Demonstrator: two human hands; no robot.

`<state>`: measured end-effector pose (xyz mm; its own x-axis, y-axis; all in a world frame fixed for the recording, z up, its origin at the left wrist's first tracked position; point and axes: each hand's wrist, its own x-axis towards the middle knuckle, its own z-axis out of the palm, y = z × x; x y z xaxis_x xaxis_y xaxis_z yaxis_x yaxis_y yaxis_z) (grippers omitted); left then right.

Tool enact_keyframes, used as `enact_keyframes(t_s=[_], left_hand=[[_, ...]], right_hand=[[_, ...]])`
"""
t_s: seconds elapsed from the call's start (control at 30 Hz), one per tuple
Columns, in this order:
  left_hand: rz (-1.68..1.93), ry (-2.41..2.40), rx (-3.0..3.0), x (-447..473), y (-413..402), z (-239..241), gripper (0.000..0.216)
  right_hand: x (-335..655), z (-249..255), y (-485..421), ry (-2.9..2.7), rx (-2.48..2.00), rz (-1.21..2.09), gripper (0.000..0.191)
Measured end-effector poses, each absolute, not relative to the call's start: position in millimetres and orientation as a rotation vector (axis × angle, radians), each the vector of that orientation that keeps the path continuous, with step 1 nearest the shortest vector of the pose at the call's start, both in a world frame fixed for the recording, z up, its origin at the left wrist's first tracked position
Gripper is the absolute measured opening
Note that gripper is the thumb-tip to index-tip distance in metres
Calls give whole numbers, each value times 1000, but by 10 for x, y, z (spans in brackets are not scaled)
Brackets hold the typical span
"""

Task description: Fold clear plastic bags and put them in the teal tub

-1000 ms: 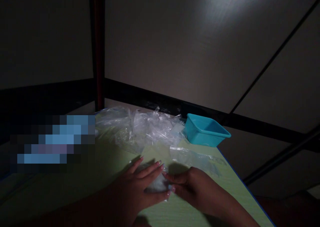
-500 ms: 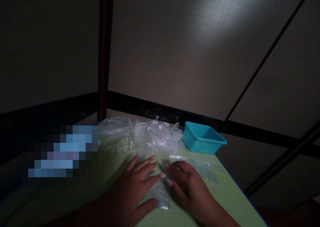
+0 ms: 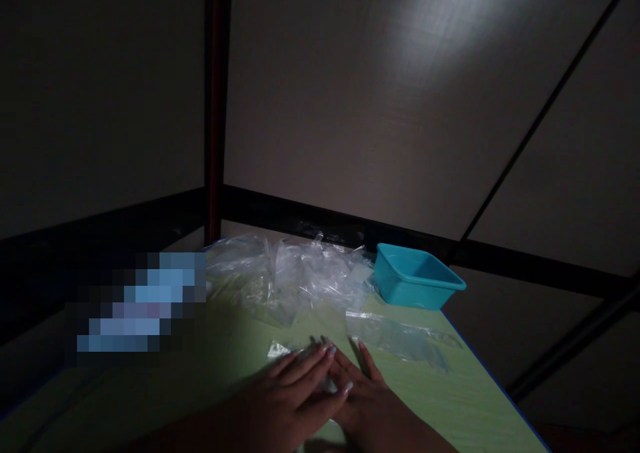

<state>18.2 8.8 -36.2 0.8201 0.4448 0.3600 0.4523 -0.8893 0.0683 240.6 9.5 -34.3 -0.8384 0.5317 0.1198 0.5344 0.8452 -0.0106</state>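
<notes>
My left hand [image 3: 300, 396] lies with its fingers stretched out over a clear plastic bag [image 3: 277, 350], most of which the hands cover. Beside it, my right hand [image 3: 365, 393] rests with fingers extended, pressing down in the same spot. The fingertips of both hands meet and partly overlap, the left ones on top. Just beyond the right hand, another clear plastic bag [image 3: 397, 338] lies flat on the green table [image 3: 450, 396].
A loose heap of crumpled clear plastic bags [image 3: 313, 276] spreads along the far side of the table. At its right stands a teal plastic tub [image 3: 417, 283], near the blue table edge. A blurred-out blue patch [image 3: 150, 296] is at left. Walls [image 3: 340, 120] close in behind.
My hands have come together over the bag, now covering most of it; before, they were apart with the bag between them. The view has shifted slightly, moving the scene rightward.
</notes>
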Motion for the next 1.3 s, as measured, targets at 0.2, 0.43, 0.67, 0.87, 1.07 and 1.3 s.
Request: enact_keyframes(t_s=[0.2, 0.43, 0.67, 0.87, 1.07, 1.3], left_hand=[[-425, -822, -3075, 138, 133, -384, 69], [-585, -972, -3182, 89, 62, -190, 71], [-1359, -1426, -3131, 76, 47, -26, 49], [-2104, -1752, -2876, 121, 137, -51, 46], [-2334, -1869, -2945, 193, 169, -84, 45], [-2183, -1907, -2891, 137, 127, 58, 38]], right_hand=[[2425, -494, 133, -2843, -822, -196, 62], [2355, -297, 71, -2878, -950, 195, 73], [2325, 113, -56, -2742, -1143, 489, 68], [2352, 119, -25, -2716, -1238, 515, 63], [2363, 58, -10, -2707, -1244, 643, 58], [2479, 101, 60, -2726, -1259, 665, 58]])
